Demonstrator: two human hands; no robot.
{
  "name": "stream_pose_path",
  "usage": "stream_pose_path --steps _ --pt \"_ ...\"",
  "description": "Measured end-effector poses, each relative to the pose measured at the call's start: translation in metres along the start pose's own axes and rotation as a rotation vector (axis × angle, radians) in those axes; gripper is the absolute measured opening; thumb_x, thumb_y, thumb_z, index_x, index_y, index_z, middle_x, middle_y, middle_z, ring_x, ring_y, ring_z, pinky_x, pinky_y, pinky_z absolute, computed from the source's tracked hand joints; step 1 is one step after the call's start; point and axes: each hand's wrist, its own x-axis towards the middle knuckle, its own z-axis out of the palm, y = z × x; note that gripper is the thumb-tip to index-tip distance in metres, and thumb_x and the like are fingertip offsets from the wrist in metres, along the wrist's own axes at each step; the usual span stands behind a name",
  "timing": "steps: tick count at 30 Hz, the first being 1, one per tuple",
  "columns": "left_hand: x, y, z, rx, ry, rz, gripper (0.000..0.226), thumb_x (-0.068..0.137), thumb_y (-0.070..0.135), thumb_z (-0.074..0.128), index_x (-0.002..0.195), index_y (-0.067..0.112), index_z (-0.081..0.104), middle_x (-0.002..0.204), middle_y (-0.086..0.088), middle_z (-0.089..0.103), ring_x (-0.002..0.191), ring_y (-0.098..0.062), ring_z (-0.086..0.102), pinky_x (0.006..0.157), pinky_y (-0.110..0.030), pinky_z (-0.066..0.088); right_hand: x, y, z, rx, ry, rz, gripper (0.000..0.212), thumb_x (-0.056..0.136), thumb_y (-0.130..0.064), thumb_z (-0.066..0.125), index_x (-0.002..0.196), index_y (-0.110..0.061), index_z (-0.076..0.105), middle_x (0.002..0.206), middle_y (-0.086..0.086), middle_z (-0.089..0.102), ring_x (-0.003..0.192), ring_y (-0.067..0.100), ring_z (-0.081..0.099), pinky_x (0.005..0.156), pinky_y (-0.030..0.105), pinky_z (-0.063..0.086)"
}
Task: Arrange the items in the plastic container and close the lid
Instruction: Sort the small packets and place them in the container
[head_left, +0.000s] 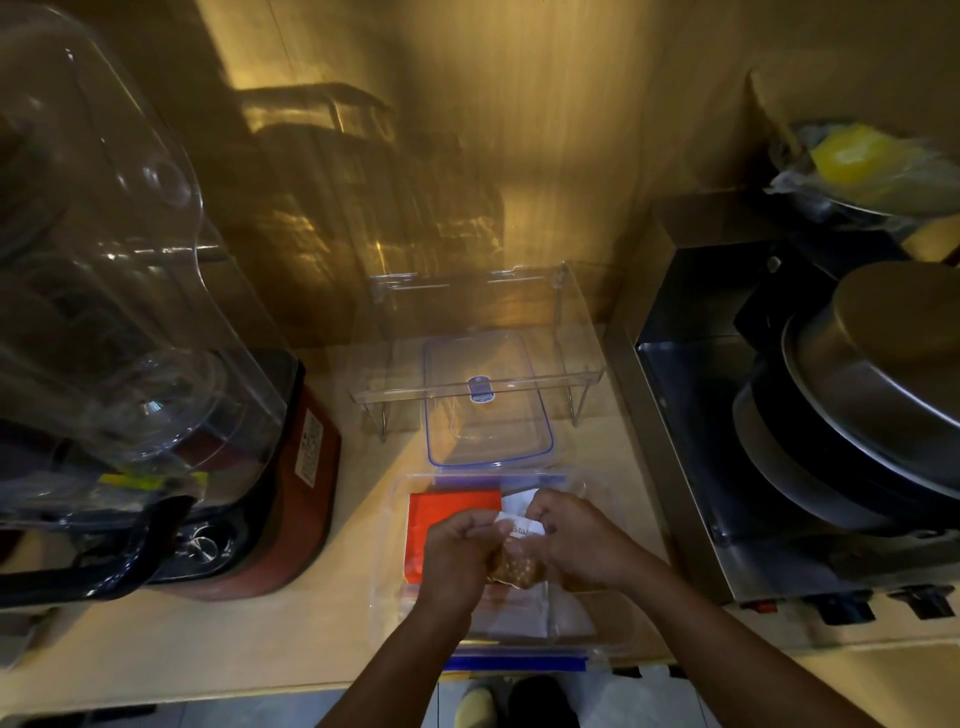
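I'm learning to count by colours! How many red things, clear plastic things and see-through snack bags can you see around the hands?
Red: 2, the red packet in the container and the red blender base.
Clear plastic: 3, the container, its lid and the clear stand.
Snack bags: 1, the small bag held by the left hand and right hand.
Total: 6

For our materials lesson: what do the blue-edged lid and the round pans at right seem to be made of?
The lid looks like clear glossy plastic: the counter shows through it, and a blue seal lines its rim. The pans look like brushed metal, probably steel or aluminium: grey with a dull sheen.
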Motion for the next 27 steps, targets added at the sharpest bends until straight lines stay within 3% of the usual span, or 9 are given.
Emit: stream_pose_path --steps 2,5,7,10,13,16,20,24,27 --pt "0.001 0.001 -0.001 -0.002 0.005 -0.002 0.007 0.083 -0.001 0.061 0.080 -0.002 0.068 0.062 -0.008 0.066 0.054 -0.016 0.061 0.046 -0.022 0.050 -0.001 0.001 0.001 0.125 0.066 -0.009 0.023 0.074 -0.037 0.075 0.082 -0.029 0.055 0.077 -0.008 0.054 0.065 0.005 0.053 0.052 0.015 0.041" --pt "0.002 0.001 0.001 -0.013 0.000 0.001 0.011 0.084 0.000 0.060 0.076 0.003 0.067 0.064 -0.007 0.066 0.053 -0.015 0.063 0.046 -0.023 0.052 0.000 0.004 -0.003 0.176 0.066 -0.040 0.017 0.080 -0.028 0.071 0.094 -0.027 0.061 0.087 -0.008 0.059 0.081 0.010 0.059 0.063 0.020 0.048" --pt "0.002 0.000 0.004 -0.009 0.003 0.005 0.007 0.083 -0.001 0.061 0.079 0.003 0.065 0.064 -0.006 0.066 0.049 -0.010 0.064 0.045 -0.021 0.053 0.001 0.004 -0.006 0.162 0.024 -0.059 0.002 0.084 -0.018 0.067 0.084 -0.018 0.066 0.071 -0.007 0.060 0.068 0.008 0.058 0.057 0.017 0.047" --pt "0.005 -0.005 0.012 -0.043 0.033 -0.022 0.007 0.081 -0.003 0.063 0.087 -0.001 0.060 0.066 -0.010 0.062 0.051 -0.015 0.062 0.046 -0.025 0.052 0.003 0.008 -0.009 0.183 0.074 -0.015 0.016 0.083 -0.011 0.068 0.068 -0.016 0.065 0.053 -0.005 0.055 0.049 0.005 0.051 0.046 0.016 0.041" --pt "0.009 -0.009 0.021 0.009 0.038 -0.041 0.014 0.082 0.008 0.069 0.084 -0.004 0.062 0.071 -0.017 0.060 0.063 -0.023 0.058 0.061 -0.037 0.053 0.003 0.011 -0.013 0.156 0.095 -0.013 0.021 0.085 -0.012 0.065 0.065 -0.019 0.062 0.051 0.000 0.054 0.044 0.005 0.049 0.047 0.020 0.041" --pt "0.011 -0.010 0.025 0.027 -0.025 -0.090 0.030 0.085 0.019 0.066 0.077 -0.010 0.066 0.067 -0.017 0.064 0.057 -0.019 0.060 0.051 -0.024 0.051 0.000 0.015 -0.016 0.113 0.084 -0.041 0.024 0.087 -0.016 0.063 0.064 -0.022 0.058 0.050 -0.003 0.053 0.043 0.001 0.047 0.050 0.021 0.041" --pt "0.011 -0.008 0.026 0.024 -0.034 -0.084 0.033 0.085 0.017 0.065 0.079 -0.015 0.065 0.072 -0.023 0.063 0.064 -0.026 0.058 0.056 -0.030 0.051 -0.002 0.017 -0.022 0.150 0.065 -0.051 0.016 0.088 -0.018 0.062 0.072 -0.020 0.061 0.067 0.003 0.059 0.052 0.005 0.053 0.049 0.021 0.044" --pt "0.012 -0.005 0.029 0.002 -0.017 -0.104 0.027 0.086 0.016 0.065 0.065 -0.002 0.067 0.063 -0.016 0.064 0.057 -0.024 0.058 0.059 -0.034 0.051 -0.002 0.017 -0.029 0.283 -0.002 -0.025 0.015 0.086 -0.008 0.063 0.081 -0.022 0.063 0.073 0.005 0.062 0.056 0.007 0.056 0.052 0.019 0.046" --pt "0.013 -0.004 0.029 0.002 -0.018 -0.113 0.032 0.084 0.014 0.066 0.053 0.010 0.063 0.052 -0.005 0.058 0.051 -0.017 0.054 0.052 -0.029 0.049 0.001 0.015 -0.031 0.287 -0.008 0.004 0.019 0.086 -0.002 0.062 0.077 -0.018 0.061 0.064 0.005 0.060 0.048 0.003 0.054 0.048 0.018 0.044"
